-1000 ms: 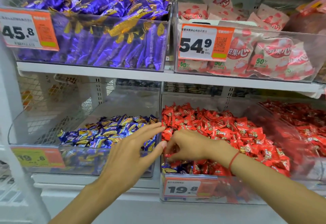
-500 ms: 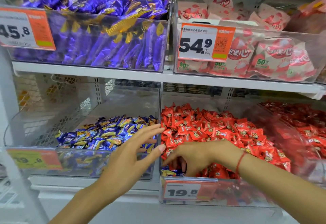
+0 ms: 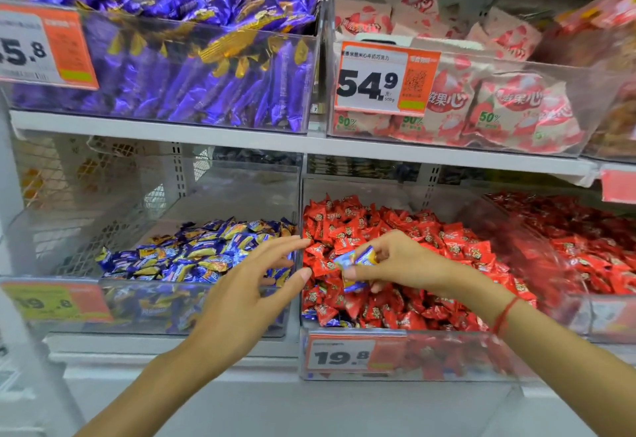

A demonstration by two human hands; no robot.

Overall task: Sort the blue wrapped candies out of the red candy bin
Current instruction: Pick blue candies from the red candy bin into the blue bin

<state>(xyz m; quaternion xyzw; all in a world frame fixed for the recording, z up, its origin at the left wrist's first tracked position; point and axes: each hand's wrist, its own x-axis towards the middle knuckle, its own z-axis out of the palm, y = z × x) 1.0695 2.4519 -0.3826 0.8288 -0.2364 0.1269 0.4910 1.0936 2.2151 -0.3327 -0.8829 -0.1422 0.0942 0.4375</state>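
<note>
R hand (image 3: 401, 262) pinches blue candies (image 3: 358, 259) over red candy bin (image 3: 447, 355); count unclear. L hand (image 3: 247, 293) spread, holding nothing.

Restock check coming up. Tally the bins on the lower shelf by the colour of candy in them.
Blue candy bins: 1
Red candy bins: 2
Total: 3

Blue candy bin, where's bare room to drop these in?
The blue candy bin is bare at its back and left, behind the blue pile. The front right is crowded, with the left hand over it. The right hand holds blue candies.
</note>
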